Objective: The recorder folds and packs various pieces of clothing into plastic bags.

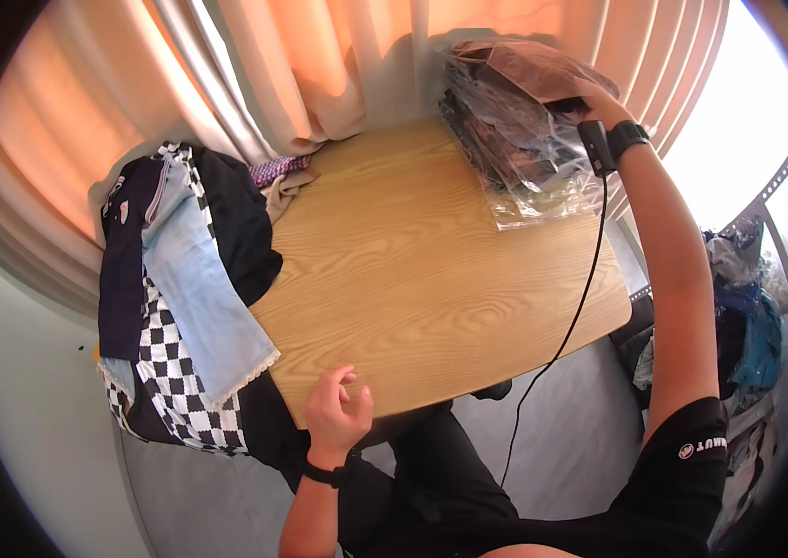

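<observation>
At the far right of the table [385, 251]: clear plastic bag [515, 139], crumpled, dark cloth-like contents [496, 98] showing through, curtain [357, 65] close behind.
Right hand [606, 104]: at the bag's right flank; fingers masked by film and glare, so cannot tell whether spread, pressed together or pinching plastic.
Bag from right hand: lies to its left and toward the body; long axis seems to slant from back left to front right, crumpling makes this uncertain. Right hand much the nearer of 2.
Left hand [338, 414]: over the near table edge, well apart from the bag; fingers loosely curled, thumb off them, nothing held. Nearest items are the garments at left.
Garments: light blue denim [199, 288] with a pale trimmed hem, checked cloth [166, 372], black cloth [236, 223], heaped over the left edge.
Cable [555, 358]: black, running down from the small box [596, 147] at the right wrist; lower end lost near the legs.
Hard to make out: bag's mouth, item count inside, bundles [752, 325] at far right, bent by the lens.
</observation>
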`<state>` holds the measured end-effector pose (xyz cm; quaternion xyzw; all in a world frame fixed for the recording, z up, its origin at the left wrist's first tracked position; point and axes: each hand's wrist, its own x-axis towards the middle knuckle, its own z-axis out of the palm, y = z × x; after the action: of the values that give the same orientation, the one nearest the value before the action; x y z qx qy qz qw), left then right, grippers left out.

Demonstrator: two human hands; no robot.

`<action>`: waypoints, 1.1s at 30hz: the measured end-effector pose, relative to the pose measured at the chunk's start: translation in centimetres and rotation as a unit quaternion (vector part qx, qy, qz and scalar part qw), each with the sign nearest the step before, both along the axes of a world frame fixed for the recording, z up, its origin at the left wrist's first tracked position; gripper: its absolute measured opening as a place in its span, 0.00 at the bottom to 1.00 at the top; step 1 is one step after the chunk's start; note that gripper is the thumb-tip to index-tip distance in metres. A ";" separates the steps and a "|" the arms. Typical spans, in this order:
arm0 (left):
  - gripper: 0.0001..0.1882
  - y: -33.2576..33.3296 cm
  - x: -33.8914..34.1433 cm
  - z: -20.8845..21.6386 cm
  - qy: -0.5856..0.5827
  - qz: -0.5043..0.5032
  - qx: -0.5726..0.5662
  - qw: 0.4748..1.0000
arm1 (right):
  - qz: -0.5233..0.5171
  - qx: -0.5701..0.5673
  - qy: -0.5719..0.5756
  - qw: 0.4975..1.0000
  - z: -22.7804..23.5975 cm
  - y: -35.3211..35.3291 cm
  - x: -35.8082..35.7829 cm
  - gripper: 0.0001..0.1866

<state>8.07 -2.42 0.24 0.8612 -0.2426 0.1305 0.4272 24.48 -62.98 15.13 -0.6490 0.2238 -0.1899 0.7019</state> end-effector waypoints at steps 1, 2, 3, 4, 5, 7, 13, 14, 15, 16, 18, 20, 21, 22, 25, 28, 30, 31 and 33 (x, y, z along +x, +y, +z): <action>0.16 -0.2 -0.1 -0.1 -0.004 -0.004 0.007 1.000 | 0.023 0.086 -0.055 0.995 -0.8 -0.2 0.6 0.17; 0.16 -0.5 -0.1 -0.2 0.001 0.000 0.009 1.000 | 0.027 0.088 -0.050 0.994 -1.2 -0.7 0.9 0.17; 0.15 -0.2 0.0 0.0 -0.010 -0.004 0.021 1.000 | 0.014 0.099 -0.046 0.994 -0.9 0.6 0.9 0.17; 0.15 0.0 0.2 0.1 -0.021 -0.010 0.032 0.999 | 0.000 0.109 -0.043 0.993 -0.6 1.8 1.1 0.19; 0.15 0.3 0.2 0.3 -0.021 -0.002 0.036 0.999 | 0.007 0.114 -0.042 0.993 -1.5 1.6 2.1 0.19; 0.15 0.6 0.1 0.4 -0.017 0.001 0.024 1.000 | 0.100 -0.055 -0.093 0.989 -2.4 0.0 2.9 0.13; 0.13 0.1 0.4 0.7 -0.030 0.006 0.032 0.999 | 0.264 0.138 -0.021 0.954 -0.7 -1.7 2.0 0.13; 0.13 -0.2 0.4 0.8 -0.043 -0.016 0.021 0.999 | 0.261 0.130 0.003 0.956 -0.6 -4.1 1.8 0.13; 0.13 -0.2 0.4 0.6 -0.042 -0.001 0.019 0.999 | 0.307 0.156 -0.018 0.939 -0.5 -6.0 1.3 0.14; 0.12 -0.3 0.5 0.2 -0.048 -0.011 0.001 0.999 | 0.347 0.183 -0.038 0.919 -0.5 -6.7 0.5 0.14; 0.12 0.5 0.2 0.2 -0.057 0.007 0.004 0.998 | 0.184 -0.399 -0.166 0.883 -1.1 0.7 -0.1 0.15; 0.11 0.8 0.1 0.1 -0.057 -0.006 -0.023 0.998 | 0.171 0.204 -0.118 0.957 0.6 1.8 -2.8 0.17; 0.10 0.8 0.0 0.0 -0.051 -0.007 -0.019 0.999 | 0.145 0.250 -0.123 0.949 1.0 2.7 -4.4 0.20; 0.10 0.9 -0.1 0.0 -0.050 0.006 -0.018 0.999 | 0.122 0.299 -0.124 0.938 1.0 4.2 -5.8 0.23; 0.09 1.6 -0.6 0.5 -0.048 -0.007 -0.037 0.998 | 0.062 0.275 -0.147 0.948 1.6 11.4 -11.1 0.24; 0.08 2.3 -1.2 1.1 0.062 -0.029 -0.067 0.995 | 0.115 0.207 -0.181 0.955 -1.0 12.3 -16.3 0.25; 0.09 4.0 -0.7 2.8 0.152 -0.064 -0.128 0.978 | 0.095 0.099 -0.191 0.972 -4.7 14.2 -19.9 0.26; 0.10 5.4 0.0 3.9 0.122 -0.044 -0.101 0.986 | 0.062 0.065 -0.169 0.981 -6.3 17.0 -21.8 0.25; 0.09 9.0 2.1 4.4 0.119 0.013 -0.109 0.987 | 0.069 -0.025 -0.135 0.988 -9.2 23.1 -25.1 0.22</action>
<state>10.19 6.62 4.59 0.8219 -0.1636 0.0585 0.5424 -0.60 -39.85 5.88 -0.6482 0.0765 -0.2323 0.7211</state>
